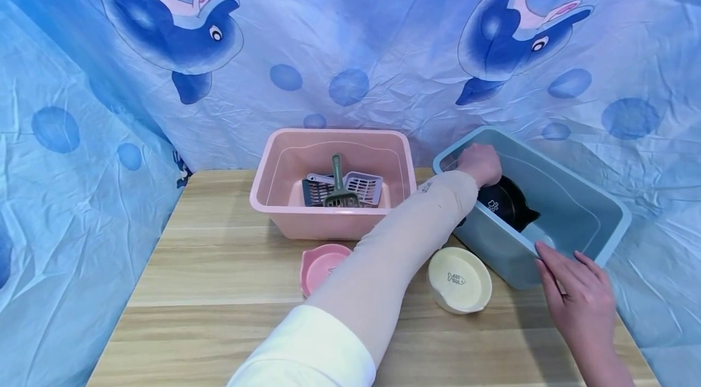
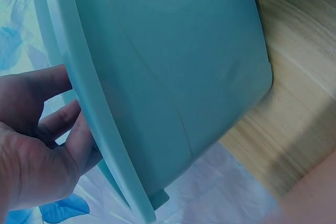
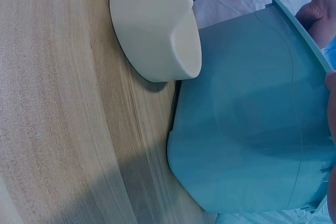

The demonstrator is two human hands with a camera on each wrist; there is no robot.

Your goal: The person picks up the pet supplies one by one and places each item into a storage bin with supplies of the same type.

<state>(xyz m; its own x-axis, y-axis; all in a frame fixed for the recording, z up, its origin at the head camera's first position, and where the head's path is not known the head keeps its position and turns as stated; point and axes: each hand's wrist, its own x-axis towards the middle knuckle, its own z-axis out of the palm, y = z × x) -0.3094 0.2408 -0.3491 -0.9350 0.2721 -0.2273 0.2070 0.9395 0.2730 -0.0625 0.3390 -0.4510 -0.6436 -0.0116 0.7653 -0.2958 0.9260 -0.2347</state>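
Note:
A blue-grey litter box sits askew at the right of the table. My left hand reaches across and grips its left end; in the left wrist view the fingertips of the left hand go out of sight behind the rim. My right hand holds the near right part of the rim, fingers over the edge and thumb outside. Inside the box lies a black pet bowl with a paw print, partly covered by the left hand and wrist. A cream bowl with a fish-bone drawing stands against the box's near side.
Left of the box stands a pink litter box holding several litter scoops, a green scoop on top. A pink bowl in front of it is partly hidden by my left sleeve. Blue dolphin-print cloth hangs behind the wooden table.

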